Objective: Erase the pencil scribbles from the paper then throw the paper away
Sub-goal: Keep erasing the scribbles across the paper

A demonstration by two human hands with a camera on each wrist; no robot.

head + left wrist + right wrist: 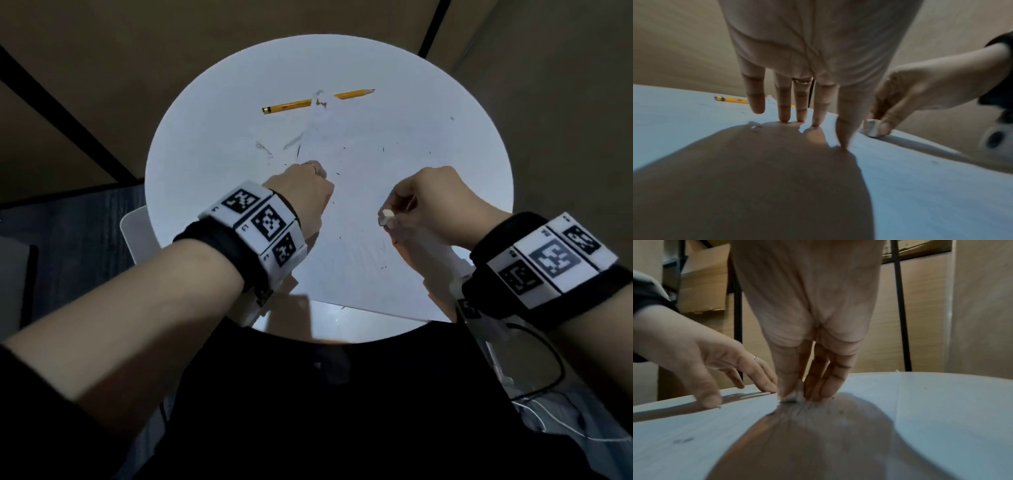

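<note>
Paper [359, 212] is seen from the head view lying flat on the round table [205, 120], reaching from the near rim out to the pencil [291, 105], whose middle is hidden under the sheet's far corner. The eraser [384, 216] is pinched in the right hand [435, 202] and held down on the near-right part of the sheet. The left hand [305, 195] is laid on the paper to the left of that pinch, holding nothing. Dark crumbs and short marks are scattered beyond and around both hands. No bin is in view.

From the left wrist, the left hand's fingers [784, 104] are shown straight and spread, their tips pressed onto the paper [920, 186]. Just beside the thumb, the eraser [871, 128] is seen touching the sheet, clamped between the right hand's [920, 87] thumb and fingers.

From the right wrist, the eraser [797, 393] is shown gripped close to its working end, with fine pencil lines [797, 410] fanning out on the paper [694, 426] just nearer the camera than the grip. The left hand [701, 356] is planted to the left of it, thumb and fingertips down.

Erasing appears to be under way, and these lines are judged still unfinished. Short strokes are best made away from the pinning hand, so the sheet is pulled taut rather than buckled. Pressure should be kept moderate and the pinning fingers kept close beside the eraser, since thin paper is likely to crease or tear. Crumbs are best brushed off before the sheet is discarded.
</note>
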